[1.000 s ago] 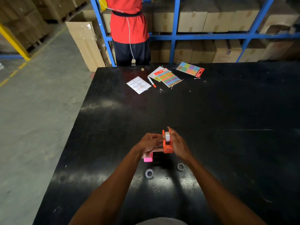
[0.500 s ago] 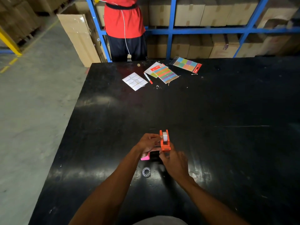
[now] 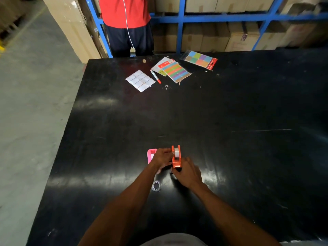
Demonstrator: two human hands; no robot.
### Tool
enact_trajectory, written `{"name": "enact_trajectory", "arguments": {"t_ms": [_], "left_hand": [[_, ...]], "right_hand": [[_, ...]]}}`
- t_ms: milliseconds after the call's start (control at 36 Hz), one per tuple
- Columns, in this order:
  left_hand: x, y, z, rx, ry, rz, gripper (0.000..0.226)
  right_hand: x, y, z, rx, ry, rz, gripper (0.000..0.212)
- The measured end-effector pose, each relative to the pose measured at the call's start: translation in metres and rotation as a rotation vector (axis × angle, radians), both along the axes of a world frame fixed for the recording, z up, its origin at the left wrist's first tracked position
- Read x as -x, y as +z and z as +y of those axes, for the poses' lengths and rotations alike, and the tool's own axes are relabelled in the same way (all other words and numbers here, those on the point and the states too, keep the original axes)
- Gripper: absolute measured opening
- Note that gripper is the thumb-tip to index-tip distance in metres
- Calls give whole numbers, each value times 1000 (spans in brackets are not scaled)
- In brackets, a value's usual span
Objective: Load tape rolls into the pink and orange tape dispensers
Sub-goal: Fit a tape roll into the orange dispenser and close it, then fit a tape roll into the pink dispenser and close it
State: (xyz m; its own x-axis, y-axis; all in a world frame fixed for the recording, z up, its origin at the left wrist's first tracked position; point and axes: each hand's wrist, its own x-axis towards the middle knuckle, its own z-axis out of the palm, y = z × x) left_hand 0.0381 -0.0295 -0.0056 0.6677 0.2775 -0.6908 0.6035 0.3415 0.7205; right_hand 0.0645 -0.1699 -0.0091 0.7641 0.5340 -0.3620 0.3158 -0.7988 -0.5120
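Note:
The orange tape dispenser [image 3: 176, 157] stands on the black table [image 3: 230, 148] with a white tape roll [image 3: 176, 152] seated in it. My left hand [image 3: 162, 158] grips its left side. My right hand [image 3: 189, 173] is closed at its near end, and I cannot see what the fingers pinch. The pink tape dispenser [image 3: 151, 155] lies just left of my left hand, partly hidden by it. A loose tape roll [image 3: 156, 186] lies flat on the table below my left wrist.
Sticker sheets [image 3: 140, 80], a red pen [image 3: 156, 77] and coloured label packs [image 3: 199, 59] lie at the table's far side. A person in a red shirt [image 3: 126, 20] stands beyond the far edge, before blue shelving [image 3: 181, 18] holding cartons. Concrete floor lies to the left.
My right hand has dropped from the dispenser's right side to its near end, covering where a second loose roll lay. The pink dispenser now shows left of my left hand.

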Motion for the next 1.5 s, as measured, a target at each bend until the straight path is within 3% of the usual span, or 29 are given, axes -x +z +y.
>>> {"name": "enact_trajectory", "arguments": {"t_ms": [139, 361, 417, 556, 667, 1111, 1333, 1500], "left_hand": [[-7, -15, 3, -87, 10, 43, 13], [-16, -61, 9, -116, 77, 126, 11], [-17, -77, 10, -142, 108, 135, 12], [-21, -43, 1, -235, 126, 143, 26], [-22, -77, 2, -297, 120, 153, 26], [-26, -54, -1, -423, 7, 152, 27], [-13, -41, 1, -653, -76, 101, 19], [6, -26, 16, -761, 10, 0, 19]], "right_hand": [[-6, -11, 6, 49, 4, 65, 46], [-11, -31, 14, 72, 5, 75, 63], [-12, -36, 15, 81, 11, 69, 62], [-15, -44, 17, 124, 36, 24, 53], [-15, -50, 18, 114, 25, 13, 49], [-14, -54, 19, 127, 36, 7, 57], [-17, -49, 16, 175, 55, 80, 86], [-15, -37, 16, 169, 28, 96, 97]]}}
